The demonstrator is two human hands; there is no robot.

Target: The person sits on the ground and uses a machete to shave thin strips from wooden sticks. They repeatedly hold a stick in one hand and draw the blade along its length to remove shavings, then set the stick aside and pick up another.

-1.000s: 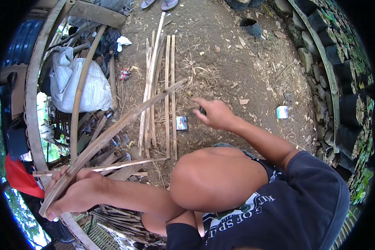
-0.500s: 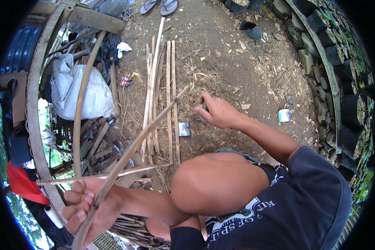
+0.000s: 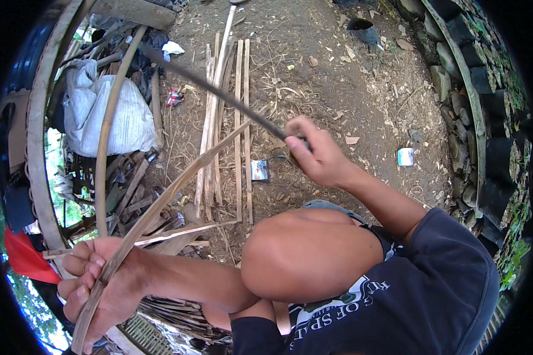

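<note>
At the lower left, my left hand (image 3: 103,284) is closed around a long split strip of bamboo or wood (image 3: 160,198). The strip slants up and away to the right, its far tip near my right hand. My right hand (image 3: 320,154) grips the handle end of a long, thin dark blade, apparently a machete seen nearly edge-on (image 3: 213,90). It points to the far left and crosses over the strip's far end; I cannot tell whether they touch. Most of the handle is hidden by my fingers. On the ground beyond lie several pale long strips (image 3: 238,118).
A white sack (image 3: 115,121) and scrap wood lie left, behind a bent pole (image 3: 114,112). Another strip (image 3: 186,232) lies beside my left wrist. Small packets (image 3: 259,170) and shavings litter the dirt. Stones (image 3: 456,112) and black planting bags (image 3: 497,151) line the right side.
The dark blade has come into sight, swung out to the far left from my right hand. My left hand has moved down and left with the strip.
</note>
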